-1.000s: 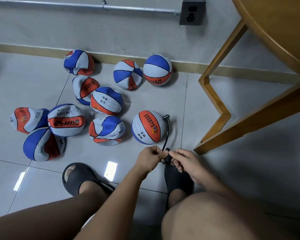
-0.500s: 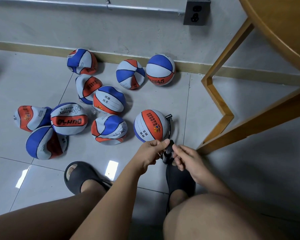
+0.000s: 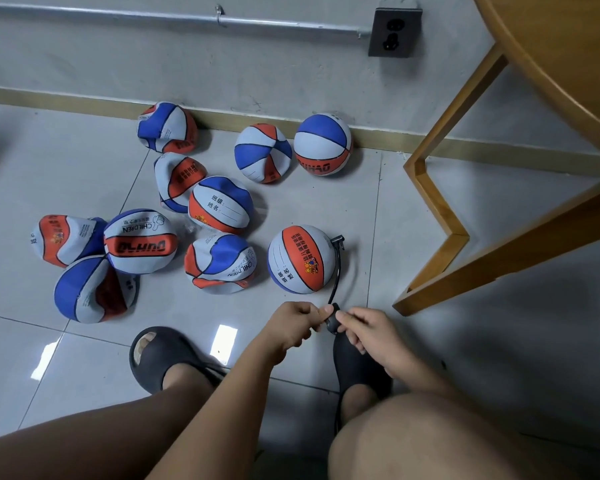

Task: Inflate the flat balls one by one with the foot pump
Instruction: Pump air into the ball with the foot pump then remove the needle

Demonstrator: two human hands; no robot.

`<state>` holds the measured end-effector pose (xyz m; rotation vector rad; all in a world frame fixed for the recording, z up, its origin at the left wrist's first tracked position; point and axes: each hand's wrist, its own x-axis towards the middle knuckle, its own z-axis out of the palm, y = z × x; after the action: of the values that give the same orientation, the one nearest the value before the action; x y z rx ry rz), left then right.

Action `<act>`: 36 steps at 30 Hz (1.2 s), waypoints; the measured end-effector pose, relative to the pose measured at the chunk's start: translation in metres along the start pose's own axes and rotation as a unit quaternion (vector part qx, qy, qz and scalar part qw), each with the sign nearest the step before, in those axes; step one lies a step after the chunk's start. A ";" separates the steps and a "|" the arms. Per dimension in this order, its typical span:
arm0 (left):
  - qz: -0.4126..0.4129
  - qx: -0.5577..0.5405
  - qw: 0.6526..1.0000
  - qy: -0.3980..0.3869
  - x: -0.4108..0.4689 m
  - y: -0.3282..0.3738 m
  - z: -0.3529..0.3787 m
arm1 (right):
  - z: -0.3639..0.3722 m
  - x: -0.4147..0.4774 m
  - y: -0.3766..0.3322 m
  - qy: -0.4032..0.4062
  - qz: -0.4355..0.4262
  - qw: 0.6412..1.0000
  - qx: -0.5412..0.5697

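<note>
Head view: left hand (image 3: 290,328) and right hand (image 3: 373,333) still pinch hose end (image 3: 332,323), drawn back.

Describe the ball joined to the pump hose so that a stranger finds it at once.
Find the wooden table leg on the right. Left of its bend, one ball lies apart from the crumpled heap. It is round, and it alone has the black hose at its side.

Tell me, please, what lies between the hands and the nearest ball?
In the head view, only the black hose, running from where the left hand and right hand pinch it up to the ball.
</note>
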<state>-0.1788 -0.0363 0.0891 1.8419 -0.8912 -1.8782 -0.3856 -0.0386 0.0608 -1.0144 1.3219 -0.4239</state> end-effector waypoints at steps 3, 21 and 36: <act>0.022 -0.081 0.994 -0.063 -0.008 0.029 -0.002 | -0.008 -0.010 -0.035 0.008 -0.040 0.996 0.077; 0.009 0.032 0.998 0.052 0.008 0.007 0.039 | -0.019 -0.003 0.012 0.029 0.022 0.997 0.067; 0.097 -0.036 0.993 -0.058 -0.014 0.063 0.020 | -0.040 -0.014 -0.044 0.002 -0.057 0.991 0.120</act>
<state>-0.2082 -0.0696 0.1399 1.5577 -0.9876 -1.8851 -0.4136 -0.0657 0.1076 -0.8901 1.1865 -0.6561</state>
